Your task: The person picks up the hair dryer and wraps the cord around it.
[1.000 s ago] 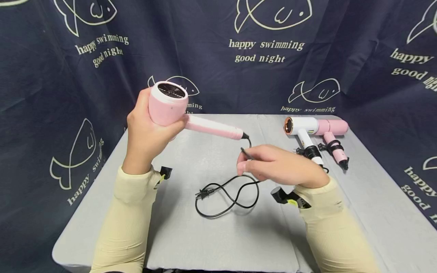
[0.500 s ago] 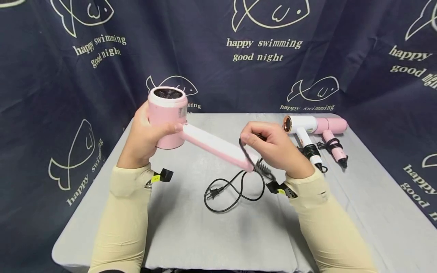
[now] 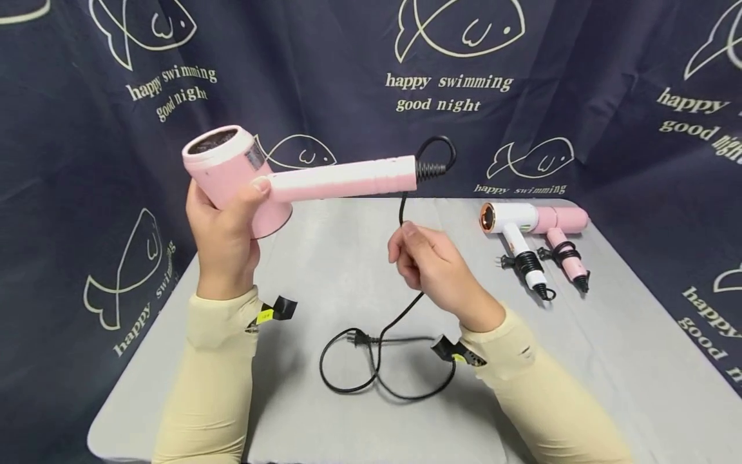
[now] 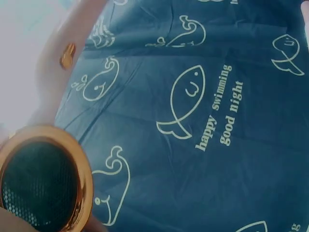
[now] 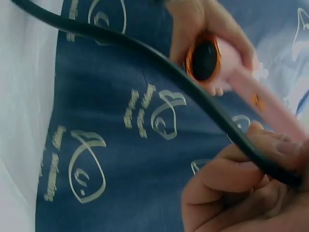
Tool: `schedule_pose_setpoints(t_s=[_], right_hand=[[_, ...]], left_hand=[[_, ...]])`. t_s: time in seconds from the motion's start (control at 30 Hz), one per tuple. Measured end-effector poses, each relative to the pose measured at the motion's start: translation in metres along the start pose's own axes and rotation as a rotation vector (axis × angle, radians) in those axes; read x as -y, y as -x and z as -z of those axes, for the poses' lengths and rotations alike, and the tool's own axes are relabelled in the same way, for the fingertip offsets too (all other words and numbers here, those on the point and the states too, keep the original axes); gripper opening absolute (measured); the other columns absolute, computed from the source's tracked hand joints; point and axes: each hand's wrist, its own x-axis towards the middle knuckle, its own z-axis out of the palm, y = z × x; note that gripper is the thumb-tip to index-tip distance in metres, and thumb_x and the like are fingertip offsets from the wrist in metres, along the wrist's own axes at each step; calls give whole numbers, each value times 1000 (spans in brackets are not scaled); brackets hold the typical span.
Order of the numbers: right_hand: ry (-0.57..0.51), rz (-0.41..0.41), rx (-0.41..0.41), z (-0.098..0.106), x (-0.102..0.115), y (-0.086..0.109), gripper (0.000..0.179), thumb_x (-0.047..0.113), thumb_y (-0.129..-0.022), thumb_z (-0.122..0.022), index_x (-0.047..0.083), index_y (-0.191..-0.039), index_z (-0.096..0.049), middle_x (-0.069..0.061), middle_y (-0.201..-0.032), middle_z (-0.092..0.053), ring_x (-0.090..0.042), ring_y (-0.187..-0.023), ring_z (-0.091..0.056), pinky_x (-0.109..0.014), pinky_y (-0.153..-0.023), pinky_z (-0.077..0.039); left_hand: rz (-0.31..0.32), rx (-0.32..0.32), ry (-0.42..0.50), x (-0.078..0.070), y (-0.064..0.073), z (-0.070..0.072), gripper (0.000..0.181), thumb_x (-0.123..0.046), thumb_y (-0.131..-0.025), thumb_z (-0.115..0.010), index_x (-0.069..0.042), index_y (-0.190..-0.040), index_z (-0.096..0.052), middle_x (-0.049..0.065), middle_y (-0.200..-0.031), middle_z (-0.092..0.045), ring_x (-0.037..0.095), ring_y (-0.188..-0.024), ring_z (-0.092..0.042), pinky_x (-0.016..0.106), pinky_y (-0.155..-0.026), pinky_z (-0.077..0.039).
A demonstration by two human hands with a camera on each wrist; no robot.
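My left hand (image 3: 223, 241) grips a pink hair dryer (image 3: 342, 179) by its barrel, raised over the table. The dryer's handle points right, almost level, and its dark intake grille tips up toward the left. In the left wrist view a gold-rimmed mesh end (image 4: 41, 186) of the dryer shows at the lower left. My right hand (image 3: 435, 264) pinches the black power cord (image 3: 401, 209) below the handle's end. Above that pinch the cord loops up to the ribbed sleeve; below, it runs down into loose coils. The plug (image 3: 361, 338) lies among those coils on the table.
Two more hair dryers, one white (image 3: 513, 219) and one pink (image 3: 565, 220), lie at the back right of the grey table (image 3: 301, 412), cords wound round their handles. A dark blue curtain (image 3: 348, 58) with fish drawings hangs behind and at both sides.
The dryer has risen and moved left, its handle swinging from slanting down to nearly level. My right hand has moved down from the handle's end along the cord. The coils on the table have shifted.
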Motion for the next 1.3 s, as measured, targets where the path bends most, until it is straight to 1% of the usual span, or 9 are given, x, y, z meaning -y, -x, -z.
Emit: schedule_pose_setpoints(t_s=[0.1, 0.17, 0.27, 0.4, 0.5, 0.67, 0.97, 1.2, 1.3], right_hand=[[-18, -9, 17, -11, 4, 4, 45, 27, -114, -27, 1, -91, -54, -9, -53, -42, -20, -42, -38, -31, -38, -34], [11, -24, 17, -15, 7, 7, 37, 25, -114, -31, 4, -95, -54, -10, -54, -43, -22, -43, -41, -32, -39, -38], [77, -84, 11, -19, 13, 11, 22, 22, -111, -42, 8, -99, -54, -8, -56, -45, -22, -47, -44, -30, -42, -39], [191, -143, 34, -19, 18, 13, 6, 22, -105, -55, 16, -103, -55, -3, -61, -45, -16, -53, -42, -27, -49, -36], [264, -136, 61, -17, 19, 13, 5, 21, -103, -60, 19, -104, -55, 0, -62, -43, -12, -53, -37, -27, -52, -33], [306, -126, 95, -15, 19, 14, 8, 20, -101, -62, 20, -106, -55, 2, -61, -40, -10, -52, -33, -27, -53, -30], [320, -109, 104, -11, 14, 12, 8, 17, -100, -63, 19, -104, -56, 2, -62, -43, -10, -53, -35, -26, -52, -31], [337, -120, 108, -10, 11, 10, 9, 18, -99, -64, 20, -105, -57, 2, -62, -42, -10, -54, -34, -26, -53, -31], [348, -116, 114, -10, 10, 9, 9, 19, -99, -64, 20, -105, -57, 2, -62, -43, -9, -54, -34, -26, -54, -31]], left_hand=[[-44, -45, -6, -4, 3, -6, 57, 8, -69, -76, 1, -123, -61, 18, -110, -64, 31, -99, -65, 41, -81, -58], [-77, -64, -24, -7, 6, -12, 55, 7, -68, -77, 0, -120, -63, 17, -109, -65, 30, -97, -65, 41, -82, -58], [-143, -55, -82, -12, 11, -19, 55, 5, -67, -80, -1, -119, -64, 16, -108, -66, 31, -96, -65, 40, -86, -57], [-180, -18, -143, -18, 14, -23, 56, 4, -68, -82, -2, -121, -64, 15, -110, -66, 31, -99, -64, 39, -88, -55], [-173, 0, -160, -20, 15, -24, 57, 4, -68, -82, -3, -121, -64, 15, -109, -66, 32, -99, -63, 39, -88, -54], [-153, 12, -163, -19, 17, -23, 58, 5, -68, -83, -3, -122, -64, 16, -108, -65, 33, -99, -63, 40, -87, -55], [-182, 67, -190, -20, 16, -25, 58, 4, -70, -84, -5, -123, -64, 16, -111, -67, 35, -100, -65, 42, -89, -55], [-165, 64, -223, -22, 17, -26, 60, 2, -68, -85, -5, -124, -64, 15, -112, -66, 35, -102, -64, 41, -91, -54], [-183, 77, -263, -23, 17, -26, 60, 0, -69, -85, -5, -125, -63, 14, -113, -67, 35, -104, -64, 41, -93, -53]])
